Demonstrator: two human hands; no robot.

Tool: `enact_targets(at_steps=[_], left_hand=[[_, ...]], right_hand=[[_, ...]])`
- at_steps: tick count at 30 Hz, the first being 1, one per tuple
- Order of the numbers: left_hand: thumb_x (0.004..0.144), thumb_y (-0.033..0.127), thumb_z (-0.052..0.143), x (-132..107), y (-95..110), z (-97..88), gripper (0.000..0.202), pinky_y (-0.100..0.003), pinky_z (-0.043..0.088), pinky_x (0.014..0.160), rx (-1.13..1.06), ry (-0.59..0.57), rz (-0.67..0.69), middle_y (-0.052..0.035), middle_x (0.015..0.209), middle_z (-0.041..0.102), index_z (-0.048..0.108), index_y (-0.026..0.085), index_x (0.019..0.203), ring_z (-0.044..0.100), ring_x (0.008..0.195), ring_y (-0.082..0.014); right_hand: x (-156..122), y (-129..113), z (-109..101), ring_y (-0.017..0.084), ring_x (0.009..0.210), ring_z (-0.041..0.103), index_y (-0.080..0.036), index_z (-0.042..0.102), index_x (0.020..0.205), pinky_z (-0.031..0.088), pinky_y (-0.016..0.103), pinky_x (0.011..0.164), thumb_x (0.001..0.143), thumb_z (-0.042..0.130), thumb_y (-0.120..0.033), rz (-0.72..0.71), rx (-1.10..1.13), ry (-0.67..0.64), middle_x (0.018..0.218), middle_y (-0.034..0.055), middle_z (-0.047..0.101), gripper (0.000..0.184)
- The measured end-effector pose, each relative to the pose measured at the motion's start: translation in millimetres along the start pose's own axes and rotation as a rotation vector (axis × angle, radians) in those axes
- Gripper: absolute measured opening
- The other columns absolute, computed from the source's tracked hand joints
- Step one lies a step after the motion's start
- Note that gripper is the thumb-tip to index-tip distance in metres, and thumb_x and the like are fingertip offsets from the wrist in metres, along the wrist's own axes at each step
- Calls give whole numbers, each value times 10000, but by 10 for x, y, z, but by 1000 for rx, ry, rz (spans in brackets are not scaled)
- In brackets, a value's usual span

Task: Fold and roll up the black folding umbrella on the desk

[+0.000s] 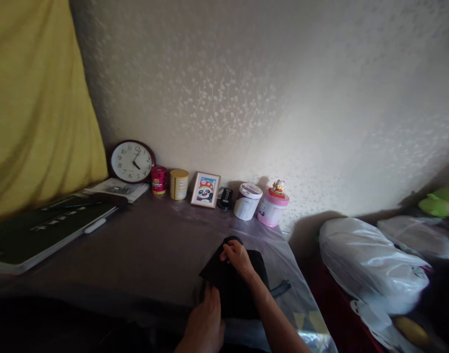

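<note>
A piece of black cloth (239, 294) lies bunched or folded near the right front of the table; its full shape is hard to make out in the dark. My right hand (238, 257) is over its upper part, with curled fingers pinching the fabric. Lower down, my left hand (207, 311) rests at the cloth's left edge, fingers stretched out and their tips against or just under the fabric. A dark strap-like piece (281, 288) sticks out on the right; whether it belongs to the cloth, I cannot tell.
Along the wall stand a clock (131, 162), a pink can (158, 180), a yellow tin (179, 185), a panda picture frame (205, 189) and two tubs (248, 202). A large green book (43, 225) lies left. Beyond the table's right edge sits a white plastic bag (371, 264).
</note>
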State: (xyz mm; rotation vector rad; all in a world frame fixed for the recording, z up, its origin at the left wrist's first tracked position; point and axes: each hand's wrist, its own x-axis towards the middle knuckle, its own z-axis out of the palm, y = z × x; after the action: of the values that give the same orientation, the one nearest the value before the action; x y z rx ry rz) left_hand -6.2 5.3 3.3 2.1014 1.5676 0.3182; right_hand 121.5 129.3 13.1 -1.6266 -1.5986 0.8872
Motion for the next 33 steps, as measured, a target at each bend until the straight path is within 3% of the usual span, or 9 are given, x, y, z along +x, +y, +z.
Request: enact_targets(at_steps=[2,5,7,10,15,23,27,30,33], left_hand=[[759,71,405,-37,-28,-59,582,-348,466,871,46,18,-21,-242,1349,397,302,25,1330,563,1079,-264],[832,209,402,-70,-40,-156,441,-386,458,888,114,180,1,-214,1285,469,434,60,1245,531,1111,-290],[847,235,386,-66,-5,-187,353,-394,451,896,148,294,77,-164,1218,531,525,123,1152,536,1092,-278],[824,187,404,-22,68,-121,324,-416,454,899,182,331,238,-107,1208,556,565,186,1106,560,1040,-259],[671,37,490,95,28,214,638,-455,401,987,250,335,260,-135,1386,405,416,147,1295,402,1243,-308],[705,30,525,189,-111,547,776,-427,441,960,286,434,196,-117,1446,304,222,199,1399,376,1260,-319],[708,32,533,196,-134,573,766,-403,479,921,285,413,167,-106,1456,283,237,194,1396,438,1210,-325],[720,30,519,191,-131,556,744,-400,486,917,289,402,156,-93,1461,274,248,203,1391,452,1199,-321],[725,11,489,180,-109,517,712,-380,490,916,293,392,155,-107,1453,283,273,179,1382,452,1202,-314]], right_hand=[[-11,13,9,147,615,648,-150,542,991,469,231,530,827,420,-307,-54,-48,9,660,16,688,259],[-49,25,23,129,623,646,-183,577,937,472,233,609,815,433,-244,-156,-132,27,675,-4,695,198],[-92,16,28,123,628,643,-201,596,924,466,229,636,804,438,-201,-209,-165,23,691,-15,697,199],[-174,-17,33,130,689,648,-228,621,923,465,230,665,805,440,-176,-281,-200,24,743,-18,703,222],[-316,-24,31,154,800,632,-253,666,900,467,255,751,832,457,-187,-418,-287,31,822,-2,702,230],[-227,228,-141,178,933,579,-237,672,950,428,358,875,881,449,-213,-682,-392,154,1072,49,668,235],[150,385,-223,195,1028,546,-225,663,997,398,380,922,898,413,-220,-635,-460,182,1163,52,626,269],[412,443,-317,202,1007,568,-208,667,972,421,359,897,895,398,-215,-472,-505,196,1044,63,674,280],[434,423,-411,223,957,589,-188,655,991,432,392,875,907,355,-231,-365,-520,276,976,94,682,315]])
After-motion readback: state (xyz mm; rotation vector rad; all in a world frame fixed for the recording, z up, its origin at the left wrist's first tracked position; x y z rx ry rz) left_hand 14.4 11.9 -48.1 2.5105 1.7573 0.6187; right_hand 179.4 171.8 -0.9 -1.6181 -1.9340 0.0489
